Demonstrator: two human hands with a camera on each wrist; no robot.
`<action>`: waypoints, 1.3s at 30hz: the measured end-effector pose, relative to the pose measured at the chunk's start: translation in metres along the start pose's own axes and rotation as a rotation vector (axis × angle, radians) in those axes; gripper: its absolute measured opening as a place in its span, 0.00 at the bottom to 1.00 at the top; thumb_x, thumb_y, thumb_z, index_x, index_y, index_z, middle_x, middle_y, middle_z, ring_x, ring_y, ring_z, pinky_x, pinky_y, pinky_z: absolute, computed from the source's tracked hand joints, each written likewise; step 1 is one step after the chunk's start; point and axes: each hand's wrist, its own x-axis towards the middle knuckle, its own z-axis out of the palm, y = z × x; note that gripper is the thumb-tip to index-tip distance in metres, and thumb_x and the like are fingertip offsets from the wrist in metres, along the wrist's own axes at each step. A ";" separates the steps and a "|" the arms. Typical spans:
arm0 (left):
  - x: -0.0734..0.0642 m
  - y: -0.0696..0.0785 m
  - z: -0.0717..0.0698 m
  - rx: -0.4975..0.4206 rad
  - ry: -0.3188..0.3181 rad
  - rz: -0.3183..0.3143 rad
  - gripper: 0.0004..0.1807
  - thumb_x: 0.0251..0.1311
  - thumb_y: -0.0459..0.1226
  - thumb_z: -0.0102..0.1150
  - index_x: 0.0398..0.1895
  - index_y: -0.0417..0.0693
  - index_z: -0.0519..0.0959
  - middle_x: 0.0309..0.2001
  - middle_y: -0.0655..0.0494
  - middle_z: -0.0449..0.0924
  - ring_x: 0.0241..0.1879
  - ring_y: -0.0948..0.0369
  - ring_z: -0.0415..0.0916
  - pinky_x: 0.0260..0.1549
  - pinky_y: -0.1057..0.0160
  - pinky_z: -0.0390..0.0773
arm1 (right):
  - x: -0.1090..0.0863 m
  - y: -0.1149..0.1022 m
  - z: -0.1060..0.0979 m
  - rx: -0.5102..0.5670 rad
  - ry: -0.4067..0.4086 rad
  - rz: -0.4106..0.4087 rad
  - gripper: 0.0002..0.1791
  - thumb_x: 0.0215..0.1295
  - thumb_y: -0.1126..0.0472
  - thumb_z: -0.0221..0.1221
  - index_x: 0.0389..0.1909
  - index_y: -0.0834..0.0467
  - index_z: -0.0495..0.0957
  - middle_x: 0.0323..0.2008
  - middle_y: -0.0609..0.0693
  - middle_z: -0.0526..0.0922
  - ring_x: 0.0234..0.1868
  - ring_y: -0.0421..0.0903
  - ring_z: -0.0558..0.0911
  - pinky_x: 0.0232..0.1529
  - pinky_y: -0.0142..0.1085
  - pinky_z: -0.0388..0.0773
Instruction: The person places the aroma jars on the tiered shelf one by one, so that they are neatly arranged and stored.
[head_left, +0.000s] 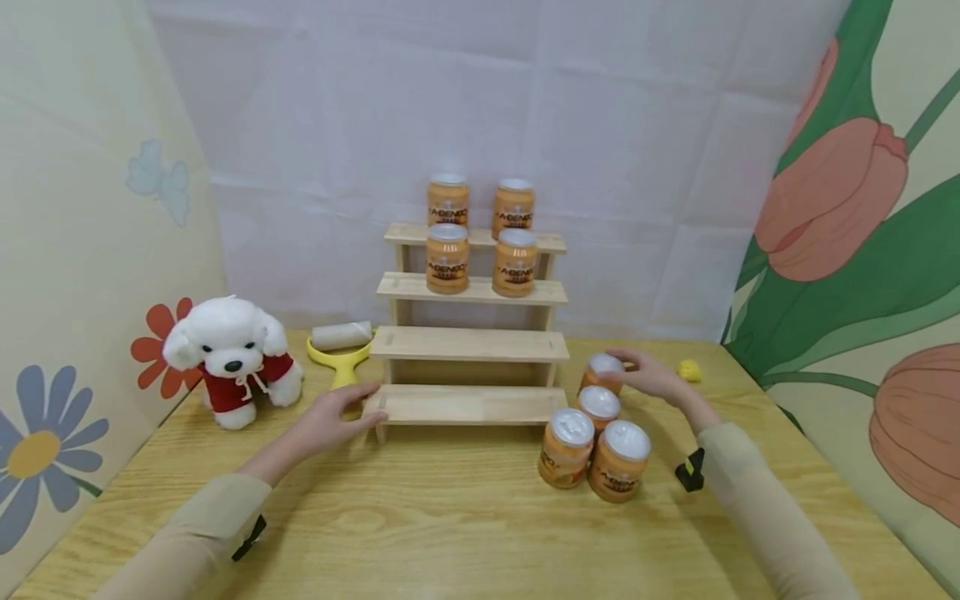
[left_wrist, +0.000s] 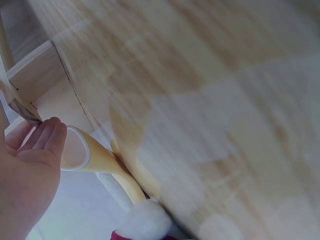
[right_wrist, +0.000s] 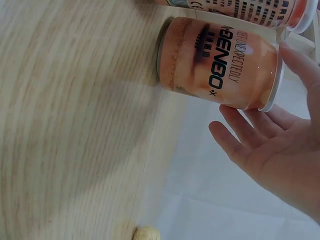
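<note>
My left hand (head_left: 333, 423) holds the left end of the lowest step of a wooden display shelf (head_left: 465, 404), thumb on top and fingers at the edge; the left wrist view shows the fingertips (left_wrist: 49, 127) against the wood. At the right, my right hand (head_left: 647, 375) grips the upper part of the rearmost orange can (head_left: 591, 383), which stands upright on the table. In the right wrist view the thumb is at the rim of this can (right_wrist: 220, 65), with fingers on its other side. Several similar cans (head_left: 618, 467) with silver lids stand in front of it.
Pairs of orange cans stand on the top step (head_left: 480, 239) and the second step (head_left: 480, 289). A white toy dog (head_left: 232, 358) in red sits at the left, near a yellow-handled roller (head_left: 341, 354). A small yellow object (head_left: 689, 371) lies at the right.
</note>
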 end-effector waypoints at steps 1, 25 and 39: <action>0.000 0.000 0.000 0.002 0.001 -0.001 0.34 0.60 0.50 0.59 0.62 0.34 0.69 0.60 0.36 0.71 0.60 0.41 0.67 0.57 0.42 0.69 | 0.000 0.000 0.000 -0.005 0.005 -0.012 0.39 0.66 0.46 0.55 0.69 0.64 0.56 0.68 0.67 0.58 0.64 0.68 0.63 0.61 0.56 0.67; -0.002 0.002 0.000 0.005 0.016 -0.002 0.34 0.59 0.50 0.59 0.61 0.33 0.70 0.60 0.37 0.71 0.61 0.41 0.67 0.58 0.42 0.68 | -0.003 0.005 0.012 -0.042 0.123 -0.007 0.36 0.61 0.46 0.61 0.60 0.67 0.66 0.54 0.66 0.73 0.55 0.62 0.74 0.48 0.48 0.77; -0.001 0.000 -0.001 0.013 0.016 0.000 0.34 0.60 0.50 0.60 0.61 0.33 0.70 0.59 0.36 0.72 0.60 0.41 0.67 0.57 0.42 0.68 | -0.014 0.007 0.008 -0.136 0.240 -0.023 0.31 0.57 0.47 0.64 0.50 0.68 0.74 0.45 0.64 0.79 0.45 0.56 0.78 0.38 0.41 0.79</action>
